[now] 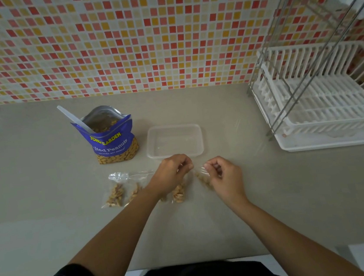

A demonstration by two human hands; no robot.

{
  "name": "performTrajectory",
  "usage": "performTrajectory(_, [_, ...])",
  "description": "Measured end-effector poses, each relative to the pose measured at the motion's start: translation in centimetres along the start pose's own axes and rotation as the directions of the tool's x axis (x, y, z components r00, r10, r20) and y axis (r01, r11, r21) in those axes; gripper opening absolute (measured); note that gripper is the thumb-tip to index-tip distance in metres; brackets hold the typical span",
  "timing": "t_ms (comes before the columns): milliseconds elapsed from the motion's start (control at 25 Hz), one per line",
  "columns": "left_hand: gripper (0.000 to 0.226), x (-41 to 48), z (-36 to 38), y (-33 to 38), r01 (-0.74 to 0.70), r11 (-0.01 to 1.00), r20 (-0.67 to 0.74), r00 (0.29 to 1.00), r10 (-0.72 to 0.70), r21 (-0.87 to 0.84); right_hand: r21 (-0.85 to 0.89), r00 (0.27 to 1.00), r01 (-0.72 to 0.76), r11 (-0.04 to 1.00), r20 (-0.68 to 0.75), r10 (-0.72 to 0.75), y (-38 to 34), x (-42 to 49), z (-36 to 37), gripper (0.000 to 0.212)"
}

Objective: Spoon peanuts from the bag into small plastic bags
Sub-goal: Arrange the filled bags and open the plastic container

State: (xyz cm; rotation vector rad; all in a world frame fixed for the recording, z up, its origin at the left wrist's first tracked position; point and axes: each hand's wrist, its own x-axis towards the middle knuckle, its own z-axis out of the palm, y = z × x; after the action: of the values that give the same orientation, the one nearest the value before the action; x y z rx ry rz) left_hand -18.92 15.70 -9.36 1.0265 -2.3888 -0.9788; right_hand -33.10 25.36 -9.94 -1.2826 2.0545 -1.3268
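Film looks limp, light and slippery; left hand (172, 172) and right hand (224, 174) each pinch the small plastic bag (179, 193) at its top edge, seemingly the seal strip.

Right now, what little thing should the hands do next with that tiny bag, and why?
Probably press its top shut. The left hand and right hand both pinch the top edge of the small bag, peanuts are already inside, and the spoon rests in the peanut bag.
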Motion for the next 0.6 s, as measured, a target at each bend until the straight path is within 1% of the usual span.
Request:
performTrajectory(40, [0.011,0.0,0.0,0.0,0.013,1.0,-0.015,1.0,-0.014,-0.021,0.011,1.0,-0.012,1.0,0.005,0.012,-0.1,0.0,-0.1,0.009])
performTrajectory(80, [0.011,-0.1,0.1,0.0,0.054,0.995,-0.032,0.998,-0.056,-0.078,0.036,0.999,-0.038,0.999,0.009,0.038,-0.2,0.1,-0.2,0.01])
performTrajectory(120, [0.011,-0.3,0.2,0.0,0.116,0.973,-0.028,0.992,-0.124,-0.2,0.079,0.997,-0.076,0.994,0.015,0.075,-0.3,0.3,-0.3,0.01])
performTrajectory(160, [0.012,-0.6,0.4,0.1,0.182,0.915,0.012,0.982,-0.19,-0.359,0.124,0.993,-0.119,0.985,0.019,0.117,-0.3,0.5,-0.4,0.011])
performTrajectory(200, [0.015,-0.9,0.7,0.3,0.238,0.829,0.085,0.97,-0.226,-0.507,0.166,0.986,-0.164,0.972,0.025,0.162,-0.1,0.8,-0.4,0.012])
performTrajectory(240, [0.02,-1.3,1.2,0.5,0.276,0.749,0.157,0.961,-0.227,-0.602,0.206,0.976,-0.218,0.954,0.038,0.215,0.1,1.2,-0.4,0.012])
performTrajectory(280, [0.024,-1.7,1.6,0.7,0.298,0.703,0.201,0.955,-0.22,-0.646,0.239,0.961,-0.276,0.931,0.063,0.269,0.5,1.5,-0.4,0.013])
performTrajectory(360, [0.027,-2.2,2.4,0.9,0.34,0.675,0.211,0.94,-0.269,-0.655,0.273,0.928,-0.371,0.887,0.117,0.353,1.3,1.8,-0.1,0.012])
performTrajectory(440, [0.031,-2.6,3.1,1.1,0.405,0.684,0.168,0.906,-0.388,-0.606,0.234,0.908,-0.418,0.877,0.124,0.4,2.1,1.9,0.4,0.009])
performTrajectory(480, [0.034,-2.9,3.4,1.2,0.43,0.714,0.13,0.891,-0.436,-0.553,0.186,0.911,-0.412,0.892,0.118,0.396,2.5,1.8,0.6,0.005])
performTrajectory(520, [0.034,-3.1,3.8,1.2,0.438,0.767,0.085,0.887,-0.454,-0.47,0.127,0.922,-0.383,0.915,0.115,0.37,2.7,1.8,0.8,0.002])
performTrajectory(600, [0.028,-3.3,4.8,1.0,0.406,0.887,0.001,0.909,-0.416,-0.222,-0.005,0.948,-0.299,0.954,0.108,0.298,3.0,1.6,1.3,0.009])
